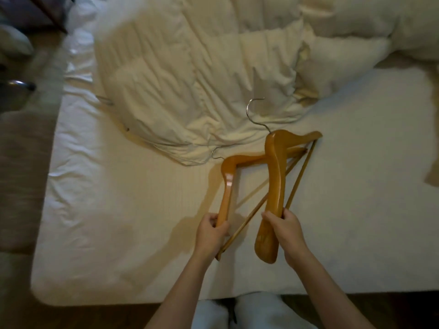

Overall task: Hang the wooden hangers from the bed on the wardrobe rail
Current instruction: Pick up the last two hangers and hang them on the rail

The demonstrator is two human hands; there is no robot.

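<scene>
Two wooden hangers with metal hooks are held over the white bed. My left hand grips the lower arm of the left hanger, whose small hook points toward the duvet. My right hand is closed around the arm of the right hanger, which stands on edge with its silver hook pointing away from me. The two hangers cross near their far ends, and their thin crossbars overlap between my hands. The wardrobe rail is not in view.
A crumpled cream duvet covers the far half of the bed, with a pillow at its right. A wooden floor and a rug lie left of the bed. My legs stand at the near edge.
</scene>
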